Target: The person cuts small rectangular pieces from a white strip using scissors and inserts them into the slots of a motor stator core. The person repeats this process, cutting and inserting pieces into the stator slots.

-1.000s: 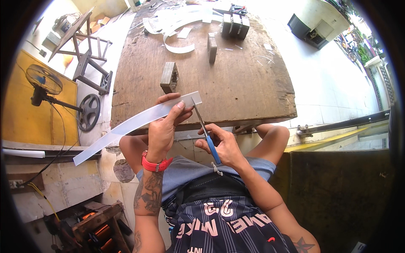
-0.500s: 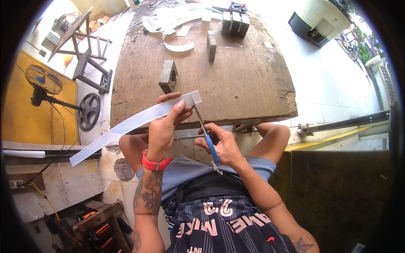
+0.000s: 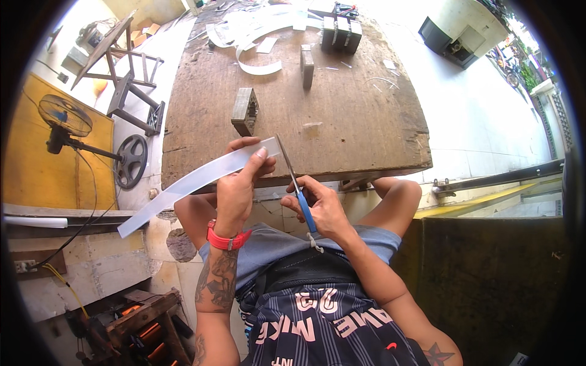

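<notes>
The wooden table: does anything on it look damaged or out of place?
Yes. The wooden table has a chipped, broken right front corner, and curled white strips lie loose at its far end.

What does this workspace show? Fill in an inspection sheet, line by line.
Surface: worn wooden table, edge chipped.
Job's things: white strip; blue-handled scissors at its right end.
Clutter: metal blocks, white offcuts at the far end.
Grippers: left hand grips the strip; right hand holds the scissors.
Cables: black cord from the fan; yellow wire low on the left.
Surroundings: stool, wheel, tiled floor.
</notes>
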A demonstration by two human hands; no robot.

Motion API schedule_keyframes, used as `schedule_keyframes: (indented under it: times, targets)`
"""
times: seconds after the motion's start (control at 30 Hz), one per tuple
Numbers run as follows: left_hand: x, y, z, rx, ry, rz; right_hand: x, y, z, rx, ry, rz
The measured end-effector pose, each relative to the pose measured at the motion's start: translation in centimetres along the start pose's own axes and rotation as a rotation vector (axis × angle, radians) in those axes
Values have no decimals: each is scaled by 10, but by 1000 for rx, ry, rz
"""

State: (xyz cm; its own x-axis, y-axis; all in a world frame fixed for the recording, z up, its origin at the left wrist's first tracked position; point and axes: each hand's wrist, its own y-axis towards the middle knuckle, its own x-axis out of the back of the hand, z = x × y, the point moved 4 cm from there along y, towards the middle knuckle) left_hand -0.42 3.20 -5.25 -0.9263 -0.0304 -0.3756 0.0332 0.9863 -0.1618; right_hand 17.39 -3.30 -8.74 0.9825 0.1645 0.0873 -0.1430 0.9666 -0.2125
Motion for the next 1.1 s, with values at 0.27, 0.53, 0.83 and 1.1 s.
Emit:
schedule_keyframes:
  times: [0.27,0.53,0.83,1.1]
  targets:
    - [1,3,-10,-54,-9,-19,1,-8,6,85,-75,4]
    - [-2,1,-1,-43,-19,8,-1,-3,8,76,-69,-2]
    - [-1,2,0,-39,-30,13,-1,-3,10,74,-91,2]
    - [-2,2,2,-30,-29,10,-3,-2,5,56,-39,2]
